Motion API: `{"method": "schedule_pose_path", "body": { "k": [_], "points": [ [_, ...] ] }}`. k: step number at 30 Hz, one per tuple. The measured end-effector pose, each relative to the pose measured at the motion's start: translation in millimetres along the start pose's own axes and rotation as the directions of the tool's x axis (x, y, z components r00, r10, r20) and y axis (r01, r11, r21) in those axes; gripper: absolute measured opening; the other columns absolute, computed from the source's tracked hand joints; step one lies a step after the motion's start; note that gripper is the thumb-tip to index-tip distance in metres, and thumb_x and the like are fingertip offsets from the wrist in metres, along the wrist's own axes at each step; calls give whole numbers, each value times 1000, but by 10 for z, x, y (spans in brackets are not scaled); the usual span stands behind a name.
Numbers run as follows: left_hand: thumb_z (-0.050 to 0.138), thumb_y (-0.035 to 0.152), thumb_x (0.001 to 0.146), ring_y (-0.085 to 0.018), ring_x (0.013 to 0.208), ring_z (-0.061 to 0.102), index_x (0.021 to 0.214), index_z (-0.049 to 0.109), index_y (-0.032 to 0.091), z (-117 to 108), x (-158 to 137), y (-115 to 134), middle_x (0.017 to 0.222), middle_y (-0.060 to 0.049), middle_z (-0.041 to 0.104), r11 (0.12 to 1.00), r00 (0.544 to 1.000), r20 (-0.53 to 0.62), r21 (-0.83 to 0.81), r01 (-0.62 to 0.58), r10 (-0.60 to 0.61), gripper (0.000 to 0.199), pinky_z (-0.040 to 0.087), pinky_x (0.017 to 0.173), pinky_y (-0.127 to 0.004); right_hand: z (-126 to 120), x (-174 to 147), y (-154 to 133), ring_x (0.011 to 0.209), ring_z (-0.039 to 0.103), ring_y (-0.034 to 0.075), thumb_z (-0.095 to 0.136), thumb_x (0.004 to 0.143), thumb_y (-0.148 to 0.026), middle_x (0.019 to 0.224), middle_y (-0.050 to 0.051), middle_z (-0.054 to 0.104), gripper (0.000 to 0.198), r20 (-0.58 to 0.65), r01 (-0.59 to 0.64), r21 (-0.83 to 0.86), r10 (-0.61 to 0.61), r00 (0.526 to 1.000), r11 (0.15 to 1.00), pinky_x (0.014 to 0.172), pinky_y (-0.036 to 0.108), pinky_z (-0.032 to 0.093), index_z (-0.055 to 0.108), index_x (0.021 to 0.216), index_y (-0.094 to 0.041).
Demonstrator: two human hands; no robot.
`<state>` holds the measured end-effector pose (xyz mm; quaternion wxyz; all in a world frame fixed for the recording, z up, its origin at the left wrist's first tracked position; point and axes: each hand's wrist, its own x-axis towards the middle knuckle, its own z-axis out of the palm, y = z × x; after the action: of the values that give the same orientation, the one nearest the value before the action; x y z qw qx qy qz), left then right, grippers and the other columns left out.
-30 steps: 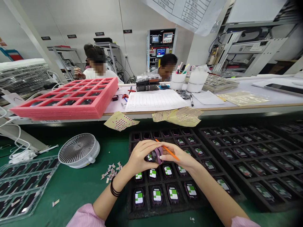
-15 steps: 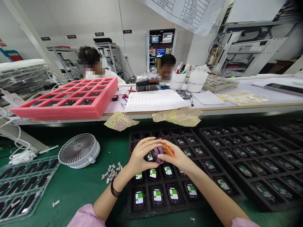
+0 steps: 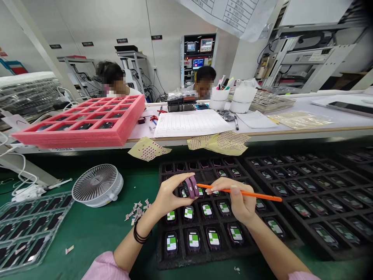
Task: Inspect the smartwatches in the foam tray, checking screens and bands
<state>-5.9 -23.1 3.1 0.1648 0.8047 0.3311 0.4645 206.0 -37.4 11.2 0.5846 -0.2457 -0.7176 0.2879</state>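
Observation:
My left hand (image 3: pixel 169 195) is closed on a small purple watch body (image 3: pixel 192 187), its edge held between thumb and fingers. In my right hand (image 3: pixel 241 198) is a slim orange stick (image 3: pixel 265 196), pinched by the thumb and fingers like a pen. Its tip is at the right side of the watch body; whether it touches cannot be made out. Under both hands lies a black foam tray (image 3: pixel 204 257) whose pockets hold several watches (image 3: pixel 213 238) with green and white screens.
A grey fan (image 3: pixel 97 184) stands on the green mat at left, beside small loose strips (image 3: pixel 136 212) and a clear tray (image 3: pixel 37 229). More black trays (image 3: pixel 309 210) lie right. A pink foam tray (image 3: pixel 116 134) and paper form (image 3: pixel 189 124) rest on the shelf. Two people sit beyond.
My right hand has drawn back to the right from the watch body. The orange stick has swung from slanting over the fingers to lying nearly level, pointing at the watch body.

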Motion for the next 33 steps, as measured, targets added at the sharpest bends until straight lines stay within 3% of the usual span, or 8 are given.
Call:
{"method": "schedule_pose_path", "body": {
  "k": [13,19,23,33],
  "points": [
    [74,19,67,-23,96,68,116,59,19,20,-22,2,107,-7,71,991,996,-35,101,-82,86,52,56,87,-34,28,15,-56,73,66,21,34,96,-17,79,7,71,34,45,152,-92,-148,988,984,64,35,53,68,94,-20],
    [75,15,65,-23,98,68,116,59,19,34,-1,-16,108,-8,70,993,999,-18,114,-24,26,53,55,89,-36,24,34,-36,73,65,20,34,96,-17,77,7,68,33,48,115,-121,-110,993,986,64,34,53,67,92,-20],
    [75,13,63,-23,99,67,117,58,19,52,-9,-31,110,-8,69,993,999,-2,110,-35,36,57,55,90,-36,13,31,-20,77,65,20,33,96,-16,80,6,69,34,66,115,-46,-112,992,992,66,35,52,67,96,-21],
    [73,11,64,-23,99,67,118,57,20,50,-28,-47,111,-7,69,990,998,13,128,-60,59,57,55,89,-36,50,19,-38,76,64,18,33,96,-15,79,5,67,34,112,98,-48,-92,989,994,67,32,51,66,96,-22]
  ]
}}
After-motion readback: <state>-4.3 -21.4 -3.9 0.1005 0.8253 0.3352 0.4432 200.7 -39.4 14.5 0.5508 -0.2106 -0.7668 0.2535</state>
